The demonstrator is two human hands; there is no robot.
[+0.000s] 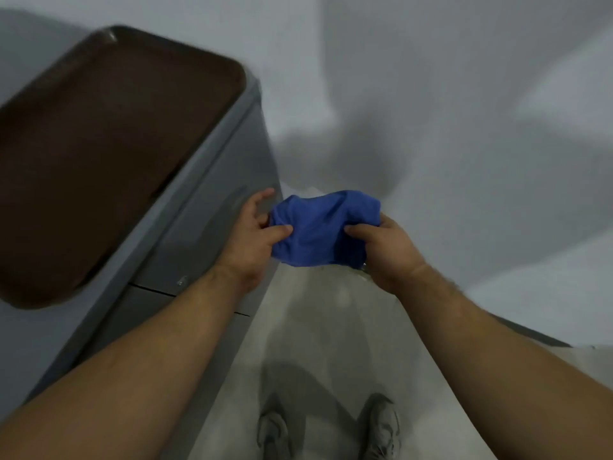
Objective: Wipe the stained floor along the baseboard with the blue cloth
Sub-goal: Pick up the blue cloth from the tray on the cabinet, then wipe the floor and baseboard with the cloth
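A crumpled blue cloth hangs in the air in front of me, well above the floor. My left hand pinches its left edge between thumb and fingers. My right hand grips its right edge. Below lies the pale floor, a narrow strip running toward the corner. A dark baseboard follows the foot of the white wall on the right. The picture is blurred, and I cannot make out stains on the floor.
A grey cabinet stands close on the left, with a brown tray on its top. White walls meet in a corner ahead. My two grey shoes stand on the floor at the bottom.
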